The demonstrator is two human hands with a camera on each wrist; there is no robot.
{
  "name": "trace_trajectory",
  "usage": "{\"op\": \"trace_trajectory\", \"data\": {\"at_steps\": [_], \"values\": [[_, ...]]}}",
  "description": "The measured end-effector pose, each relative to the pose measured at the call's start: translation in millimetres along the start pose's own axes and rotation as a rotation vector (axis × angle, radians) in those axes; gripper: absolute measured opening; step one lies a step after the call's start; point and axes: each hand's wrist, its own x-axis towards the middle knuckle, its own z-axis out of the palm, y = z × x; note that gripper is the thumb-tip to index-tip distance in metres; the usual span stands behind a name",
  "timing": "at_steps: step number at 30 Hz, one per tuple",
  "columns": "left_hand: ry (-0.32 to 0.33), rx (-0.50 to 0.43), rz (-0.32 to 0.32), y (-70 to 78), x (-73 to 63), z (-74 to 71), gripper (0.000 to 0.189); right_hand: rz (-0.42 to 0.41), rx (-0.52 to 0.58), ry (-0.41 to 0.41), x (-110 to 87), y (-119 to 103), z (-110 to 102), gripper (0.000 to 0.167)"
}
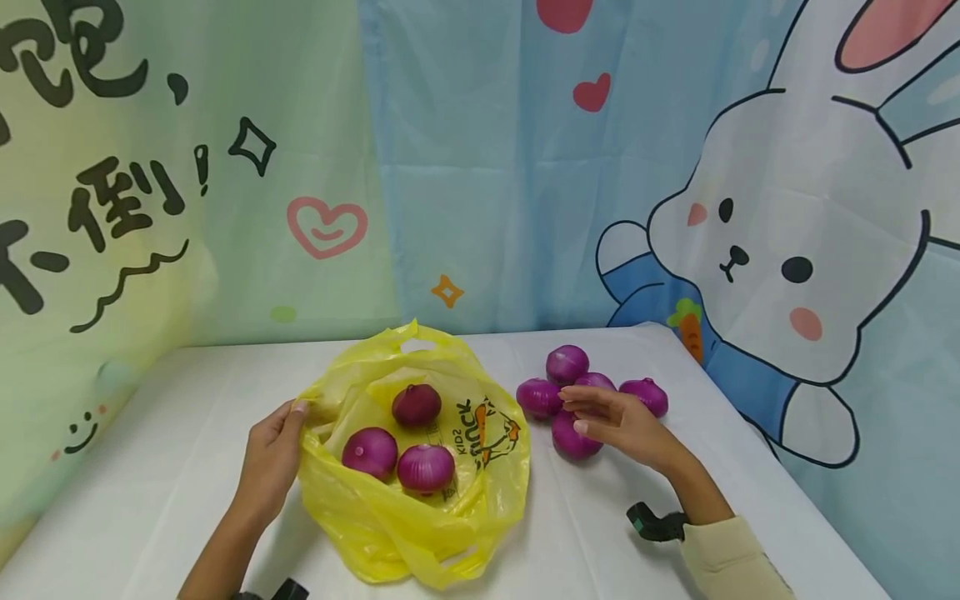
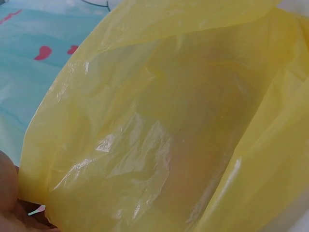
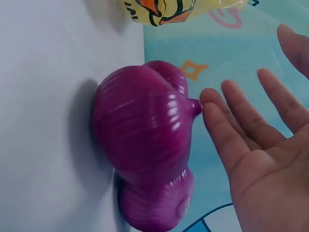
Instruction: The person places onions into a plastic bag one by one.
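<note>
Left hand (image 1: 272, 454) pinches the left rim of the yellow plastic bag (image 1: 491, 492), its mouth gaping on the white counter (image 1: 187, 442), and there they are: three purple onions (image 1: 425, 469) clustered inside, beside the printed duck (image 1: 497, 433)! Over on the right, five loose onions (image 1: 567, 365) sit bunched on the counter, just beside the bag. And the right hand (image 1: 626, 425) is right at them, fingers extended and spread, nothing in its grasp, fingertips by an onion's stem tip (image 3: 195, 107); whether they touch, I can't tell.
</note>
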Motion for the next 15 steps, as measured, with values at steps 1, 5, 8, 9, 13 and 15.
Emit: {"op": "trace_trajectory", "data": {"at_steps": [1,5,8,9,13,15], "values": [[0.0,0.001,-0.001,-0.1,0.2,0.0,0.049,-0.004,-0.005,0.013,-0.6,0.6,-0.8,0.048],[-0.002,0.0,-0.006,-0.8,0.6,0.1,0.049,0.0,-0.055,0.057,-3.4,5.2,-5.3,0.05],[-0.003,-0.006,-0.007,-1.4,0.7,0.0,0.05,0.004,-0.09,0.066,-7.2,11.4,-9.8,0.052],[-0.002,-0.005,-0.007,-1.5,0.8,-0.1,0.05,0.004,-0.094,0.064,-8.8,13.5,-11.2,0.052],[-0.003,-0.004,-0.009,-2.1,1.2,-0.1,0.05,-0.009,-0.091,0.063,-15.4,21.8,-17.0,0.051],[-0.002,0.001,-0.011,-2.3,1.4,0.4,0.05,-0.006,-0.084,0.066,-17.8,25.7,-19.3,0.05]]}}
